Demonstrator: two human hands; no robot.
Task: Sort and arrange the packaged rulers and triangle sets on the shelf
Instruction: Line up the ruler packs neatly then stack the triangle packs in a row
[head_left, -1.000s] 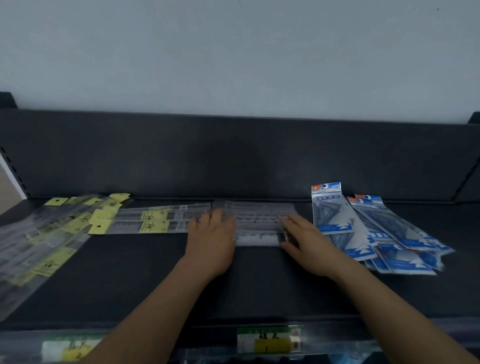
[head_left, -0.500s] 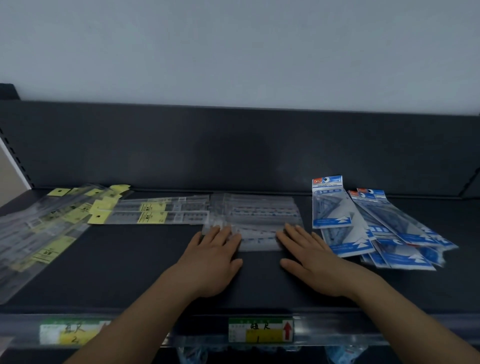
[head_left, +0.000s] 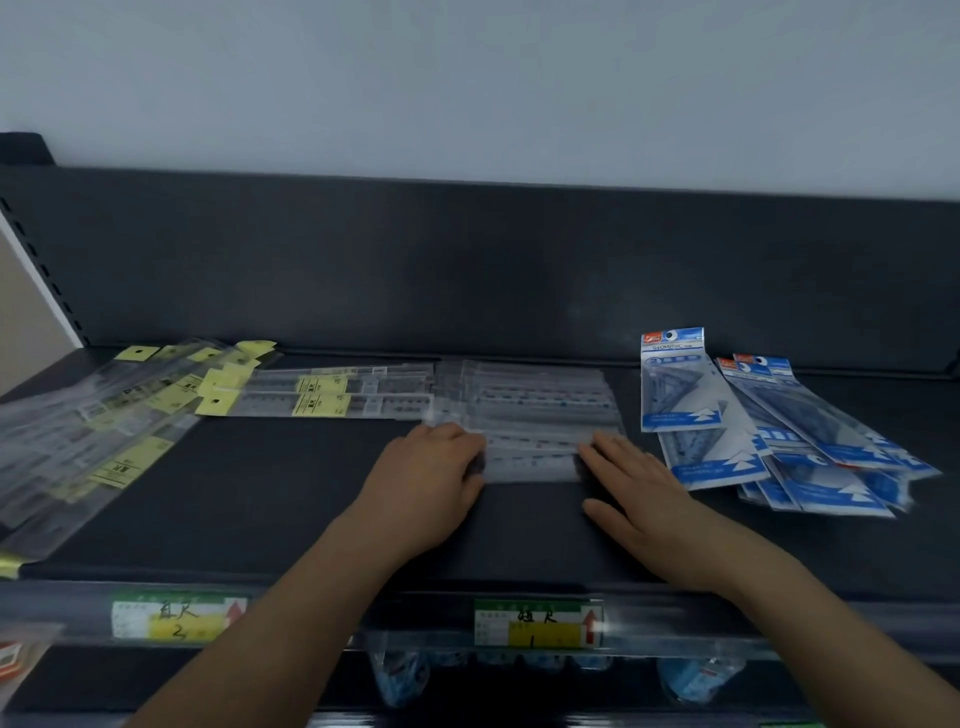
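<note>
A stack of clear ruler packets (head_left: 535, 415) lies mid-shelf, fanned toward the front. My left hand (head_left: 423, 478) is at the left end of the front packet (head_left: 530, 460), fingers curled down onto it. My right hand (head_left: 631, 480) lies flat with straight fingers touching that packet's right end. Long ruler packets with yellow labels (head_left: 322, 400) lie to the left, and a looser pile of them (head_left: 104, 431) spreads at the far left. Blue triangle-set packets (head_left: 769, 441) are fanned out on the right.
The dark shelf (head_left: 291, 499) has a black back panel (head_left: 467, 270) and a front rail with two price tags (head_left: 537, 623), (head_left: 176, 618). Bagged goods (head_left: 400, 680) hang on the level below. A slotted upright (head_left: 36, 260) stands at the left.
Both hands moved forward from the bare shelf onto the ends of the front clear packet. My left fingers went from flat to curled.
</note>
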